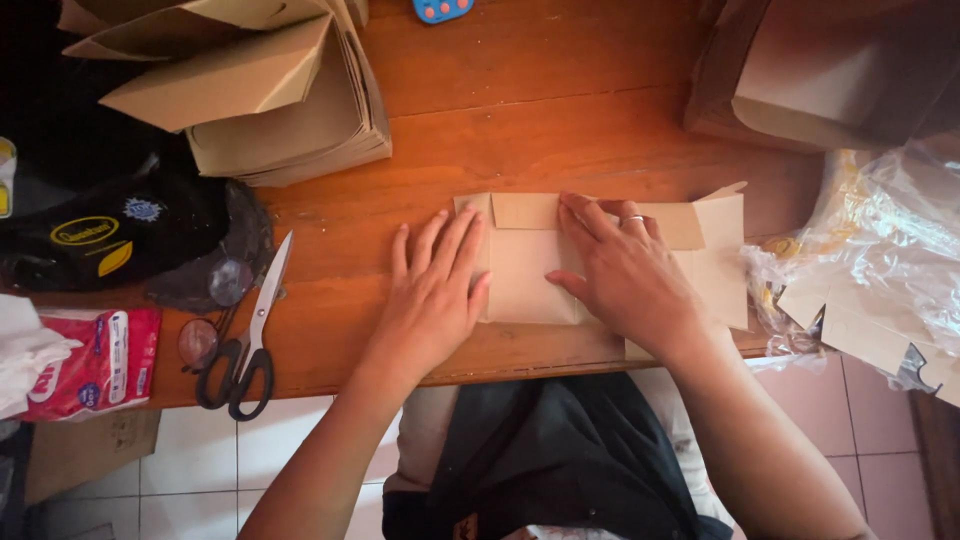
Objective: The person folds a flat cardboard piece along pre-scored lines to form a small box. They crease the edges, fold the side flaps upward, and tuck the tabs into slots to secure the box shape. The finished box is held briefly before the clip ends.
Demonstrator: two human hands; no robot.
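Flat tan cardboard box blank point(525, 270), flaps folded, being pressed onto tabletop point(560, 130) by left hand point(435, 295) and right hand point(625, 275), both open-palmed, gripping nothing. Scissors point(250, 335) lying left of blank.

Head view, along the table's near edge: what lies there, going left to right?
Red tissue pack → scissors → left hand → flat brown cardboard piece → right hand → clear plastic bag.

Red-white tissue pack point(95, 362) sat at table's left edge; clear plastic bag point(880, 260) at right; black pouch's yellow oval label point(84, 231).
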